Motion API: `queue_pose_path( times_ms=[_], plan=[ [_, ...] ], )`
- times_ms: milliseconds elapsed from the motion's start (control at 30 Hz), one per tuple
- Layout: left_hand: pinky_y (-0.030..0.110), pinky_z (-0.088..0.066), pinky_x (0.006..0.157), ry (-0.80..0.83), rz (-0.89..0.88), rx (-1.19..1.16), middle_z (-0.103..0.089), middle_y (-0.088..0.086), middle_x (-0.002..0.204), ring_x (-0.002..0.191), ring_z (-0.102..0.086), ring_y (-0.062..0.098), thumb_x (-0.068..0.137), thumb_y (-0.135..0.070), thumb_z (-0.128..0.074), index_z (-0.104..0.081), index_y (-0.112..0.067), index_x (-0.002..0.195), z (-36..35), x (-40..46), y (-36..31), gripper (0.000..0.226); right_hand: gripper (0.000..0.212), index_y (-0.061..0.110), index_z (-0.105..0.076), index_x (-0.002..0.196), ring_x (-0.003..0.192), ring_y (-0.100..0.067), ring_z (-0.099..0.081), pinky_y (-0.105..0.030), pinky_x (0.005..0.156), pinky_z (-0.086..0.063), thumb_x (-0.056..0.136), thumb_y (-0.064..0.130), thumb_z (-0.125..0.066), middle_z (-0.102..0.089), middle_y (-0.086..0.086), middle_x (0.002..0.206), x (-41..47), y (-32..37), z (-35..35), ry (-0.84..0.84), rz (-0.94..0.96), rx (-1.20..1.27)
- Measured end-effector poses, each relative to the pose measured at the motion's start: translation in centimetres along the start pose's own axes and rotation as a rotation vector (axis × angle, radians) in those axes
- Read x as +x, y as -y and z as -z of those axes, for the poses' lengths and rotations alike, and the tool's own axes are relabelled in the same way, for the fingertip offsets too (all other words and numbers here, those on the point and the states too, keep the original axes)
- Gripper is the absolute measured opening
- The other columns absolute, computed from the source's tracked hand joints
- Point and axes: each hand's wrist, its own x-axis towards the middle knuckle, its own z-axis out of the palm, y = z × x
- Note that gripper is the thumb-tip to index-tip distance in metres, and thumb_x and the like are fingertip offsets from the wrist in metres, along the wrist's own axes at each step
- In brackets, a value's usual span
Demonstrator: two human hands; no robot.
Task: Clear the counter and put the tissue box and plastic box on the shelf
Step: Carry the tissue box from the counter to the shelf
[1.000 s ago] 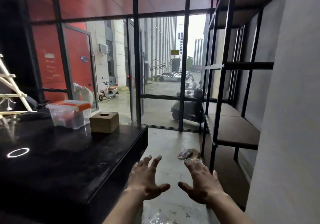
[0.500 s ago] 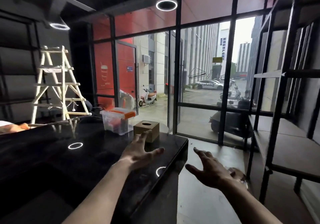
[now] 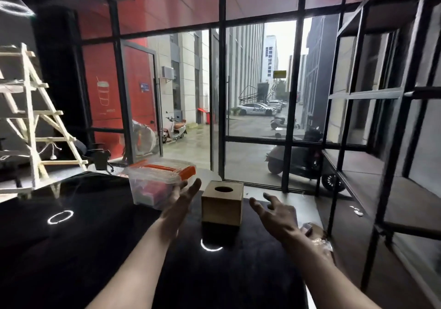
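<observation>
A brown cube tissue box (image 3: 222,204) with a round hole on top stands on the glossy black counter (image 3: 78,249). Left of it sits a clear plastic box (image 3: 152,187) with an orange-trimmed lid. My left hand (image 3: 177,207) is open, palm turned inward, just left of the tissue box and in front of the plastic box's right corner. My right hand (image 3: 276,215) is open with fingers spread, a little right of the tissue box. Neither hand touches the tissue box. A black metal shelf (image 3: 372,172) with brown boards stands on the right.
Crumpled wrappers (image 3: 315,234) lie on the floor beyond the counter's right edge, below my right wrist. A wooden stepladder (image 3: 31,122) stands at the far left. Glass wall panels with black frames (image 3: 223,98) close off the space behind the counter.
The view has come closer to the counter's far end. Both hands have reached forward and now flank the tissue box, left hand turned edge-on.
</observation>
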Motion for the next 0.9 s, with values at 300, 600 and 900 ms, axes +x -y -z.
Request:
queue_pose_path(
  times_ms=[300,600,900],
  plan=[
    [0.054,-0.034,0.114,0.075,0.154,-0.063,-0.046,0.008,0.152,0.137,-0.044,0.031,0.063,-0.082,-0.064,-0.037,-0.024,0.150,-0.6,9.8,5.3,0.108,0.080,0.021,-0.041,0.156,0.144,-0.037,-0.047,-0.046,0.117,-0.042,0.091,0.062,-0.064,-0.047,-0.019,0.158,6.6,0.8,-6.2,-0.021,-0.153,0.092],
    [0.038,-0.055,0.080,0.120,0.313,-0.067,-0.064,0.007,0.102,0.089,-0.061,0.021,0.097,-0.026,-0.060,-0.052,-0.012,0.137,-2.4,12.0,5.9,0.043,0.059,0.017,-0.064,0.139,0.119,-0.029,-0.068,-0.045,0.104,-0.056,0.090,0.049,-0.072,-0.070,-0.012,0.133,9.0,0.1,-7.8,-0.073,-0.252,0.120],
    [0.029,-0.052,0.060,0.105,0.273,-0.024,-0.066,0.011,0.110,0.091,-0.063,0.020,0.094,-0.026,-0.063,-0.056,-0.012,0.127,-4.2,9.0,4.4,0.037,0.056,0.021,-0.069,0.132,0.120,-0.028,-0.068,-0.042,0.105,-0.054,0.083,0.050,-0.072,-0.072,-0.008,0.131,6.3,0.3,-4.6,-0.120,-0.251,0.092]
  ],
)
